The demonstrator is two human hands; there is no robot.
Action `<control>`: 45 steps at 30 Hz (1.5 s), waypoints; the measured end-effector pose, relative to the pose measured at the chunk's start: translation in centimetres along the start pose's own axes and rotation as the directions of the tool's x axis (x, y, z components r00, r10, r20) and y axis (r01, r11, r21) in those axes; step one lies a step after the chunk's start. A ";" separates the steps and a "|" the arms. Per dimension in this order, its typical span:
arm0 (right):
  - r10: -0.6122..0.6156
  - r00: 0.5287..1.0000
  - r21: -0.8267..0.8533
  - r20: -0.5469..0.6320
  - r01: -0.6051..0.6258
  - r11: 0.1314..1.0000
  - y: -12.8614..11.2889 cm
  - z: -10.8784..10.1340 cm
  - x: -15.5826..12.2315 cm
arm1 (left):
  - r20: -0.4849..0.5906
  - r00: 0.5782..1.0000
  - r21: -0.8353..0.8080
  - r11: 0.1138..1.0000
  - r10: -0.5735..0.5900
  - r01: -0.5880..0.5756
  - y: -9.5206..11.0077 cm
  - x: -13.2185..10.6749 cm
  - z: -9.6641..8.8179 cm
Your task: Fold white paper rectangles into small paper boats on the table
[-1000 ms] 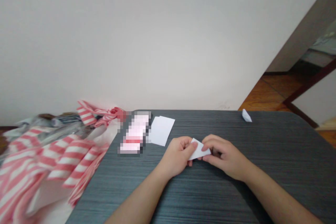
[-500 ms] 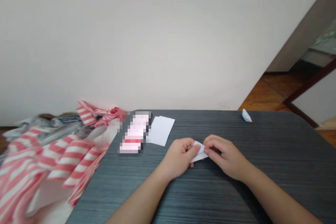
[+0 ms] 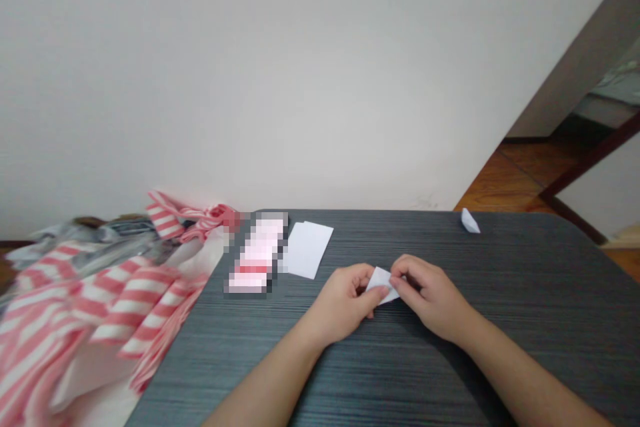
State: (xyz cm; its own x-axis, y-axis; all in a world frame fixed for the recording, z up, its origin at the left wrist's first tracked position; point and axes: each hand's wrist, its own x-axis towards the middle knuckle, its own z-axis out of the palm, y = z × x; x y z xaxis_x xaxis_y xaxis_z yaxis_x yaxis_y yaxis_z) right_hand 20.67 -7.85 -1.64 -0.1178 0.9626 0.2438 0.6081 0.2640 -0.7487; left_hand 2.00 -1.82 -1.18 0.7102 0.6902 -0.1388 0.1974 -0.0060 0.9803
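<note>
Between my two hands is a small folded piece of white paper (image 3: 381, 278), held just above the dark table. My left hand (image 3: 350, 300) grips its left side, with the thumb lying across the lower part and the fingers behind. The fingertips of my right hand (image 3: 425, 293) pinch its right edge. Part of the paper is hidden by the thumb and fingers, so its full shape does not show. Sheets of white paper (image 3: 309, 250) lie flat, overlapping, beyond my left hand. A small folded white paper piece (image 3: 469, 221) rests near the far edge on the right.
The dark wood-grained table (image 3: 540, 333) meets a pale wall (image 3: 320, 80) at its far edge. A pixelated pink-and-white oblong (image 3: 257, 250) lies left of the sheets. Red-and-white striped cloth (image 3: 125, 307) is heaped along the table's left side. Wooden floor (image 3: 515, 170) shows at right.
My left thumb has shifted right and down across the paper, so more of its upper left shows. The right fingertips have moved slightly. Both hands keep hold of the paper.
</note>
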 end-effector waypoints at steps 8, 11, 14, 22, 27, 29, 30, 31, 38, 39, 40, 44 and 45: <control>0.102 0.995 0.115 -0.009 -0.100 0.988 0.3 0.4 -0.3 | -0.009 0.999 0.038 0.999 -0.038 0.039 -0.2 0.1 -0.1; 0.183 0.983 0.211 0.015 -0.182 0.960 0.6 0.5 -0.4 | -0.011 0.999 0.015 0.999 -0.033 0.033 -0.5 0.1 0.0; 0.231 0.969 0.188 0.089 -0.244 0.951 0.6 0.4 -0.4 | -0.013 1.000 0.012 1.000 -0.023 0.023 -0.9 0.1 0.0; 0.285 0.949 0.196 0.135 -0.308 0.931 -0.6 -0.1 0.0 | -0.001 1.000 0.007 1.000 -0.002 0.002 -1.0 0.2 0.0; 0.266 0.957 0.174 0.119 -0.284 0.943 -0.6 -0.1 0.0 | 0.036 0.999 0.029 1.000 0.008 -0.009 0.0 0.1 0.0; 0.260 0.957 0.180 0.130 -0.281 0.943 -0.6 0.0 0.0 | 0.035 0.999 0.046 0.999 0.006 -0.007 0.3 0.0 0.0; 0.256 0.957 0.186 0.138 -0.279 0.942 -0.6 0.0 0.0 | 0.032 0.999 0.053 0.999 0.007 -0.009 0.3 -0.1 0.0; 0.249 0.957 0.195 0.147 -0.275 0.941 -0.6 0.1 -0.1 | 0.027 1.000 0.061 0.998 0.010 -0.011 0.3 -0.1 0.0; 0.231 0.956 0.173 0.183 -0.262 0.949 -1.0 0.0 0.0 | 0.023 1.000 0.080 0.997 0.004 -0.006 0.2 -0.3 -0.1; 0.230 0.956 0.162 0.180 -0.260 0.952 -1.0 -0.1 0.0 | 0.021 1.000 0.080 0.997 0.003 -0.005 0.3 -0.3 -0.1; 0.228 0.958 0.156 0.176 -0.256 0.954 -1.1 -0.1 0.1 | 0.016 1.000 0.081 0.997 0.004 -0.006 0.3 -0.2 -0.1; 0.226 0.962 0.150 0.153 -0.249 0.957 -0.9 -0.1 0.1 | -0.019 1.000 0.074 0.997 0.020 -0.019 0.1 -0.1 0.0; 0.229 0.963 0.156 0.145 -0.251 0.955 -0.8 -0.1 0.0 | -0.023 1.000 0.062 0.998 0.018 -0.017 -0.1 0.0 0.1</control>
State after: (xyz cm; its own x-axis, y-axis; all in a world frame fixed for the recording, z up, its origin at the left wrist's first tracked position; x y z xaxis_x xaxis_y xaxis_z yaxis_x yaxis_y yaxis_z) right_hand 20.27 -8.05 -0.95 -0.0880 0.9958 -0.0264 0.4884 0.0201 -0.8724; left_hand 2.01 -1.89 -1.24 0.6977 0.7067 -0.1175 0.2268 -0.0623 0.9719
